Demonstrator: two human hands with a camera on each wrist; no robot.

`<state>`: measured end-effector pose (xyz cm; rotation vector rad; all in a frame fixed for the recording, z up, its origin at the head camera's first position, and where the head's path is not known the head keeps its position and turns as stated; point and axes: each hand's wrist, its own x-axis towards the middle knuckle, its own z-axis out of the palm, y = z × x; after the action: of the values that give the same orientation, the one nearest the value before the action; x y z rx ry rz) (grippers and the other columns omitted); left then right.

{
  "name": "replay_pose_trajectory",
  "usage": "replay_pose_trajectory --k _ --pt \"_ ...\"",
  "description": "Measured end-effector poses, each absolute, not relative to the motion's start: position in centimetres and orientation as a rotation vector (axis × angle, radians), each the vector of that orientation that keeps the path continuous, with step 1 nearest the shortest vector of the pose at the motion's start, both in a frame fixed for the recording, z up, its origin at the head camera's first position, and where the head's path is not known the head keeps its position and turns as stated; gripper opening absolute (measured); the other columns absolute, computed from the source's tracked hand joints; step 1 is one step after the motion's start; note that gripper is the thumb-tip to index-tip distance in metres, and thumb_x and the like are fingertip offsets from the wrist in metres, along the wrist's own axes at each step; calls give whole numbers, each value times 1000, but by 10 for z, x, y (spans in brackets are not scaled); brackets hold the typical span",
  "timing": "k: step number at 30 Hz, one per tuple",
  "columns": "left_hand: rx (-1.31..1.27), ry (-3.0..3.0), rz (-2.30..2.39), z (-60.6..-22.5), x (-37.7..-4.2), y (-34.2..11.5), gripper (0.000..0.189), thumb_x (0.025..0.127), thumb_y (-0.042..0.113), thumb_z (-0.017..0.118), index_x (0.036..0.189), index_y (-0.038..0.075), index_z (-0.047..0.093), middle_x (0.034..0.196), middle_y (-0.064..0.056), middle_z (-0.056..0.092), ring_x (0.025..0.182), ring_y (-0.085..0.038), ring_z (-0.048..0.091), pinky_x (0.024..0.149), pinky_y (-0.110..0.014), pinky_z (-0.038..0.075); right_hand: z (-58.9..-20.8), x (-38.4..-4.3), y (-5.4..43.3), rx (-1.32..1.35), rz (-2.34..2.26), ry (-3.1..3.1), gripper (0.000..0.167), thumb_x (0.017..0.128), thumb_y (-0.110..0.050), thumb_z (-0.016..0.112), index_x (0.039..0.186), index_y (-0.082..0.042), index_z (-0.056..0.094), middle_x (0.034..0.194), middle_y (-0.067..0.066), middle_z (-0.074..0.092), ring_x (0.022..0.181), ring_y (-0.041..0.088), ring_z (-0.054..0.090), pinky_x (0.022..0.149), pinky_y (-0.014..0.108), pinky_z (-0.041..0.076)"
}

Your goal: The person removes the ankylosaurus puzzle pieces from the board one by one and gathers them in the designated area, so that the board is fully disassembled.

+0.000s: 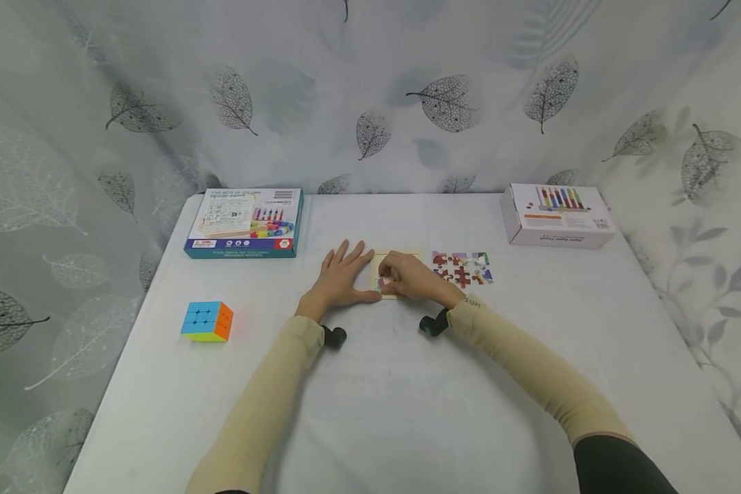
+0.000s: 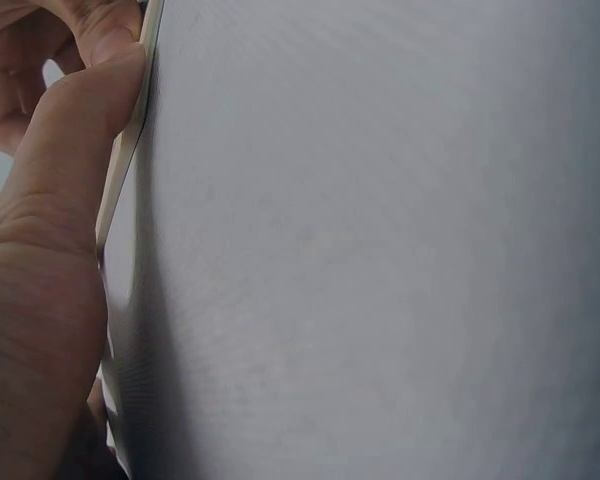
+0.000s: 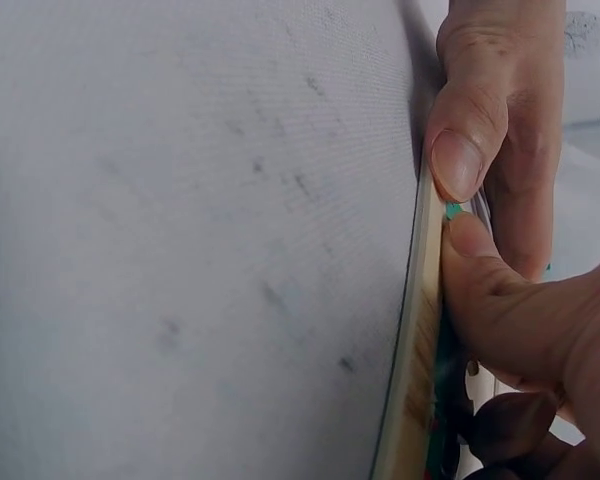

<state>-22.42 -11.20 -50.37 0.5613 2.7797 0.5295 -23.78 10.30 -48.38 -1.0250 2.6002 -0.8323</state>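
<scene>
A shallow wooden puzzle tray [image 1: 377,259] lies flat in the middle of the white table. My left hand [image 1: 339,278] rests at its left side, fingers spread and thumb against the near left corner. In the left wrist view that thumb presses the tray's edge [image 2: 120,185]. Over the tray, my right hand [image 1: 410,276] has its fingers curled and pinches a small pinkish puzzle piece [image 1: 385,281] near that corner; the fingers hide most of it. The right wrist view shows both thumbs close together at the tray's rim [image 3: 415,330]. Several colourful puzzle pieces [image 1: 462,269] lie right of the tray.
A blue and orange puzzle cube [image 1: 205,321] sits at the left. At the back left lies a flat teal game box [image 1: 247,223], and a white box [image 1: 558,216] stands at the back right. A leaf-patterned curtain [image 1: 407,103] hangs behind the table.
</scene>
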Motion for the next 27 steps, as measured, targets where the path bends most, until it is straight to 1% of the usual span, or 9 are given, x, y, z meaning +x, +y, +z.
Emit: replay_pose_trajectory --k 3,5,8,10,14,17,20,24,27 --pt "564 2784 526 -503 -223 -112 100 84 65 69 162 26 21 172 0 8 160 -30 -6 129 -56 0 -484 -237 103 -968 -853 2586 28 90 -14 76 112 -1 65 106 13 68 86 20 61 80 35 53" --pt "565 2785 533 -502 -223 -112 99 84 65 69 162 26 21 172 0 9 160 -30 -5 129 -56 0 -484 -237 102 -946 -853 2578 30 90 -13 75 116 -1 64 106 12 68 86 19 62 80 35 54" --pt "574 2789 539 -501 -222 -111 99 84 63 70 162 25 23 172 -1 10 160 -31 -4 129 -57 1 -485 -237 102 -977 -831 2581 38 90 -12 75 124 1 63 104 12 67 84 18 61 79 34 53" --pt "575 2788 539 -499 -221 -111 99 83 63 70 162 25 23 172 -1 10 160 -31 -4 129 -57 1 -487 -237 102 -1013 -808 2587 39 90 -13 75 126 0 64 103 11 66 83 17 59 78 33 53" --pt "575 2789 525 -499 -221 -111 100 84 64 70 162 25 22 172 -1 9 160 -31 -4 129 -57 1 -488 -237 103 -1057 -808 2588 30 90 -14 75 118 -5 71 100 10 65 84 17 59 76 29 51" --pt "577 2789 523 -498 -221 -111 100 84 64 70 162 25 22 172 -2 9 160 -32 -4 129 -57 1 -488 -237 103 -1058 -820 2586 23 90 -14 75 112 -8 73 100 9 64 84 17 58 75 28 50" --pt "578 2786 529 -498 -221 -110 100 84 64 69 162 24 22 172 -2 9 160 -32 -5 129 -58 1 -487 -237 104 -1072 -811 2591 21 92 -14 73 112 -8 73 101 9 64 84 17 57 75 28 49" --pt "575 2781 542 -498 -221 -111 99 84 64 69 162 24 22 172 -2 9 160 -31 -5 129 -57 0 -481 -236 105 -1080 -856 2576 17 95 -13 68 110 -6 72 100 9 70 84 16 60 75 30 50" --pt "574 2780 548 -498 -221 -111 99 84 64 70 162 24 23 172 -2 9 160 -31 -5 129 -57 0 -473 -235 106 -1002 -919 2558 18 98 -14 65 112 -5 71 99 9 73 79 15 61 72 29 50"
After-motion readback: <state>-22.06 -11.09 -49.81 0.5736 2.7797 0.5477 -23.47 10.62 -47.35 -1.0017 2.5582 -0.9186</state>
